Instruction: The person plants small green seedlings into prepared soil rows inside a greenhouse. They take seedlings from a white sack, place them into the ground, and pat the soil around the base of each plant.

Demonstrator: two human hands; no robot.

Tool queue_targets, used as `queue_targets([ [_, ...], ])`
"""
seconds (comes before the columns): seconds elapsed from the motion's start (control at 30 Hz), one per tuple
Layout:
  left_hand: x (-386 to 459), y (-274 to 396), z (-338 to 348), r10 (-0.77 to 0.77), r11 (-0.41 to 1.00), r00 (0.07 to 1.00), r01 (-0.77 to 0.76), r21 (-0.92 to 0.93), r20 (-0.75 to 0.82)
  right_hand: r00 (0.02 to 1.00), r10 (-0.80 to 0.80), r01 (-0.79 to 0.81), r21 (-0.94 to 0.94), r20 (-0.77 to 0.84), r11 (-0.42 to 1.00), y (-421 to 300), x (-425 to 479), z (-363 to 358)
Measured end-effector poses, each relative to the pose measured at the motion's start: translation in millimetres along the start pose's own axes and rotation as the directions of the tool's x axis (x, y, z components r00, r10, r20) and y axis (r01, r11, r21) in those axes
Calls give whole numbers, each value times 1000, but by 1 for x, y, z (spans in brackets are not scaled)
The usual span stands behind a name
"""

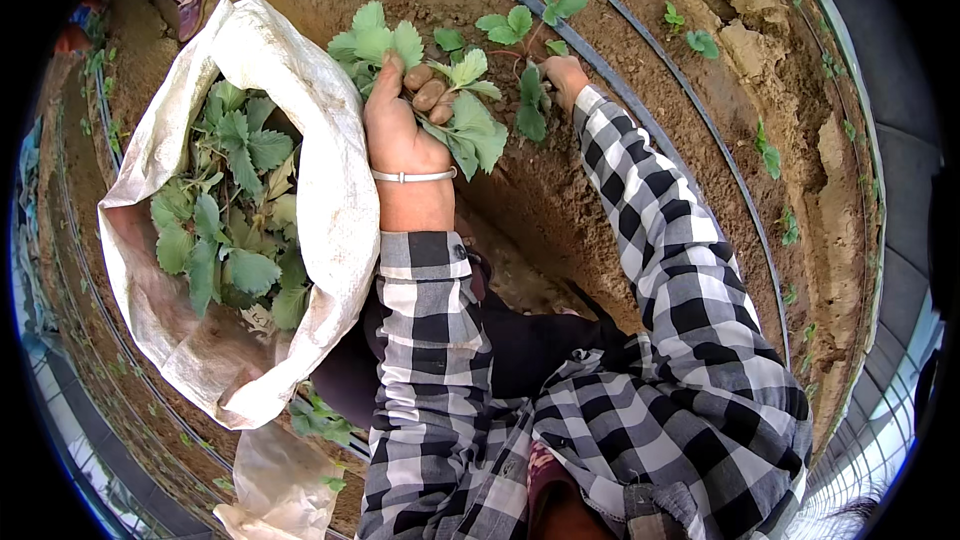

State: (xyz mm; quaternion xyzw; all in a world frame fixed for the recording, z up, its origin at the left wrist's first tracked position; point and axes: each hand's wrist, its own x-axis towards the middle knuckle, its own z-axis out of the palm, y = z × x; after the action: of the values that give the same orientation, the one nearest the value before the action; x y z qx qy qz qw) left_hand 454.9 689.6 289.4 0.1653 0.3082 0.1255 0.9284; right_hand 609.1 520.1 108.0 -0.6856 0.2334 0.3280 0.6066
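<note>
My left hand point(409, 109) is closed around a bunch of strawberry leaves point(474, 131), which spill out on both sides of the fingers. A white bracelet point(415, 176) circles that wrist. To its left a white woven sack point(330, 127) stands with its mouth rolled back, and cut strawberry leaves point(251, 270) lie inside it. My right hand point(564, 79) reaches down to the base of a strawberry plant point(529, 52) with reddish stems, growing in the soil. Its fingertips are partly hidden, so whether they grip a stem is unclear.
Two black drip hoses point(630, 101) run along the soil bed point(585, 240). Small strawberry plants point(766, 148) grow in the bed to the right. Another person's shoe point(192, 13) shows at upper left. Below the sack lies a translucent plastic sheet point(281, 480).
</note>
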Motion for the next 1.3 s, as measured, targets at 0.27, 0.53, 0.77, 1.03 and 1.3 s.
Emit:
queue_targets([
  [0.27,-2,-2,3,-5,1000,1000,4,19,7,998,32,-36,-82,-52,996,-4,7,22],
  [0.53,-3,1,0,14,1000,1000,-14,-4,-14,989,-124,148,-679,84,719,-4,-15,-17],
  [0.77,-2,1,0,15,1000,1000,-15,-5,-14,898,-439,367,-571,13,734,-24,-43,-36],
  [1.03,-5,3,2,33,999,999,-32,13,-6,743,-660,326,-921,110,215,-24,-30,3],
  [1.3,-5,4,1,1,1000,1000,-1,-27,20,797,-584,254,-963,153,95,-6,-30,-1],
])
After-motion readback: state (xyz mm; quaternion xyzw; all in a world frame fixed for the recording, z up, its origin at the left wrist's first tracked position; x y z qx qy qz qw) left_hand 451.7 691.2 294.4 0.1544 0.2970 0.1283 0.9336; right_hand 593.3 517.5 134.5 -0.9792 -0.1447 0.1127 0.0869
